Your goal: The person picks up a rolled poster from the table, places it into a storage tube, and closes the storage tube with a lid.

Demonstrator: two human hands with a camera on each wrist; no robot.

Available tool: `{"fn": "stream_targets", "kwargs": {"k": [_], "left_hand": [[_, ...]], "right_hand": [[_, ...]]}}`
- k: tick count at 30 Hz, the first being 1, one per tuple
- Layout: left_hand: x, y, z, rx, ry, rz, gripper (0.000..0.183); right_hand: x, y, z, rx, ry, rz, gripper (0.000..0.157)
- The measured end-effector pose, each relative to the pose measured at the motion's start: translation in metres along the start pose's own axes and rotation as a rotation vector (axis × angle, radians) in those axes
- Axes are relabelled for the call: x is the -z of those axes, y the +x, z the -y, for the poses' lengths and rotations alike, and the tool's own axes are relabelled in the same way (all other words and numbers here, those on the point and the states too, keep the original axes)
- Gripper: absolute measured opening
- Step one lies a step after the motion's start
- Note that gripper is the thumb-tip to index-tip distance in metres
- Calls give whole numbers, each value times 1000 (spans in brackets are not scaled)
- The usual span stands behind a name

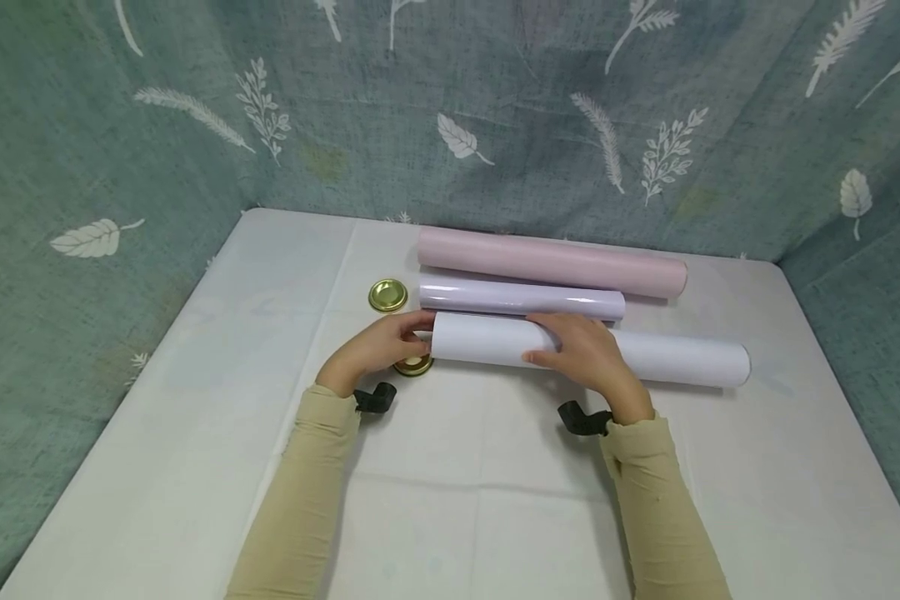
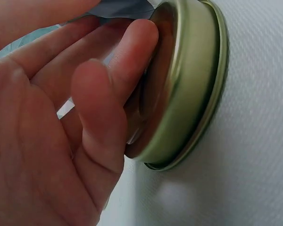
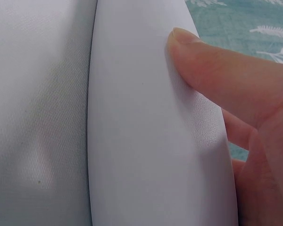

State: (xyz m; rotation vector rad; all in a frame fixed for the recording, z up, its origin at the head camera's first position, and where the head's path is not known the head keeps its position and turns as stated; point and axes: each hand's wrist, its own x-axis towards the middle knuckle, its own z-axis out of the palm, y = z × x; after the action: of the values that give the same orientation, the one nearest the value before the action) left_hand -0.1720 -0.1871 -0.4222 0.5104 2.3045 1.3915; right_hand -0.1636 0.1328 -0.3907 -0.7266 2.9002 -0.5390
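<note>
At far left, a round, gold-coloured metal lid with a stepped recess [image 1: 387, 295] is seen flat on the white, cloth-covered table [image 1: 450, 525], while the left hand [image 1: 378, 343] is placed at the left end of the smooth white cylindrical roll [image 1: 671, 357], over a second round, gold-coloured metal lid [image 1: 414, 367]; whether anything is pinched there cannot be told. Along the far edge, the matte pink cylindrical roll [image 1: 551, 260] is followed nearer by the glossy lavender cylindrical roll [image 1: 521, 296]. Foremost, with tabletop extended before it, the white roll is clamped between the right hand's [image 1: 581, 350] thumb and fingers.
</note>
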Motion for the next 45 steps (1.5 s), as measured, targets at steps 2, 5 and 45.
{"fn": "stream_targets", "kwargs": {"k": [2,5,45], "left_hand": [[0,-1,1,6,-2,4,47],[2,-2,1,15,-7,2,49],[3,-11,-7,226,427,-53,81]], "right_hand": [[0,-1,1,-2,5,3,66],[0,-1,2,-4,8,4,66],[-3,3,5,-30,-24,-13,73]]}}
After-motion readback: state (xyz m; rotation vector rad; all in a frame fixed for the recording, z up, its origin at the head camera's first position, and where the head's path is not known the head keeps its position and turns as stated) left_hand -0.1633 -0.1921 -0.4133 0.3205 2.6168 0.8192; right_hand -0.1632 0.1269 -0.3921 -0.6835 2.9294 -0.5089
